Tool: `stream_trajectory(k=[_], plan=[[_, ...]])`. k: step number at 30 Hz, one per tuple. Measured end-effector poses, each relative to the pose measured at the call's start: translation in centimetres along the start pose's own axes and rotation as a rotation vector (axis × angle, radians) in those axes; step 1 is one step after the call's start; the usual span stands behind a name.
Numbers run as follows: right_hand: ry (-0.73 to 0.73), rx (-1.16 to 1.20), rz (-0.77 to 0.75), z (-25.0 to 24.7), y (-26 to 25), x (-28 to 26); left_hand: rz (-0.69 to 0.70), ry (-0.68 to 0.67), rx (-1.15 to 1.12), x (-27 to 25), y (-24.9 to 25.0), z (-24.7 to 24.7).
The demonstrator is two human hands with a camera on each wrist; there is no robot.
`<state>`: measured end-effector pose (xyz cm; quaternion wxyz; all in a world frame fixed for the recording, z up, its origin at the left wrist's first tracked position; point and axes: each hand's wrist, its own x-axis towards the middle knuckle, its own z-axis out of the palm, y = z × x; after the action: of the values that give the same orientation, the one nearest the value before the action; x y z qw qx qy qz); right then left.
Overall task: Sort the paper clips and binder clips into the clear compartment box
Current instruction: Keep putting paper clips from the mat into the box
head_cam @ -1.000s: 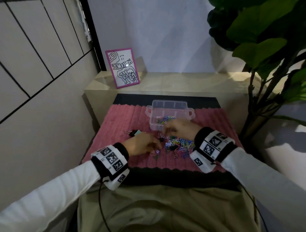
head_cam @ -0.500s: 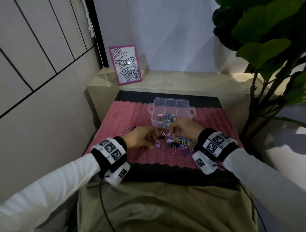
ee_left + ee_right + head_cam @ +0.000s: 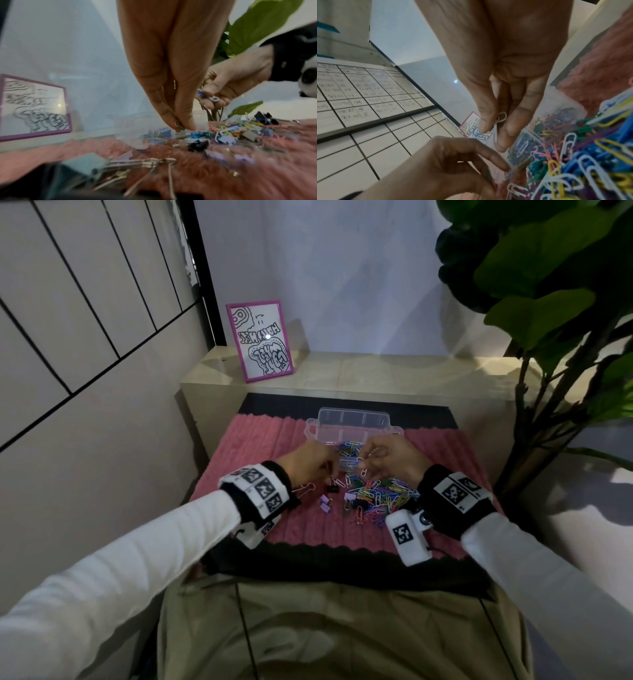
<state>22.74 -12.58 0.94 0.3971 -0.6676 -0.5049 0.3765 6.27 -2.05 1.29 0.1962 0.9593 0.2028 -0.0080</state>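
— Head view: clear compartment box [image 3: 352, 422] sits at the pink mat's [image 3: 260, 446] far edge, paper clips [image 3: 380, 496] heaped just in front, binder clips [image 3: 331, 498] scattered alongside.
— And the hands?
— Left hand [image 3: 168, 75] pinches a green paper clip [image 3: 179, 124]; right hand [image 3: 501, 65] pinches a white paper clip [image 3: 501, 117] by the box.

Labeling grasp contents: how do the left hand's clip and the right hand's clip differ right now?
The left hand pinches a green paper clip low, at the clear compartment box; the right hand holds a white paper clip higher up. The green paper clip is mostly hidden by the fingers, while the white paper clip's loop shows. Both are pinched at the fingertips.
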Motion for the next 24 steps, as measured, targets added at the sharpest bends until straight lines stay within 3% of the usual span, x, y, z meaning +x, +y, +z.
stream_trajectory(k=[3, 7, 15, 20, 24], plan=[[-0.014, 0.072, 0.014, -0.8, 0.1, -0.4, 0.071, -0.037, 0.138, 2.0, 0.8, 1.0], [0.031, 0.002, -0.001, -1.6, 0.5, -0.7, 0.096, -0.120, 0.258, 3.4, 2.0, 2.4], [0.026, 0.019, 0.018, -1.8, 0.9, -0.9, -0.052, -0.139, 0.229, 3.3, 1.2, 3.0], [0.044, 0.099, -0.013, -2.1, 0.1, -0.5, -0.070, -0.149, -0.016, 1.4, 0.5, 0.6], [0.064, 0.107, -0.022, -2.6, -0.3, 0.5, -0.084, -0.050, -0.246, 0.5, -0.8, -3.0]])
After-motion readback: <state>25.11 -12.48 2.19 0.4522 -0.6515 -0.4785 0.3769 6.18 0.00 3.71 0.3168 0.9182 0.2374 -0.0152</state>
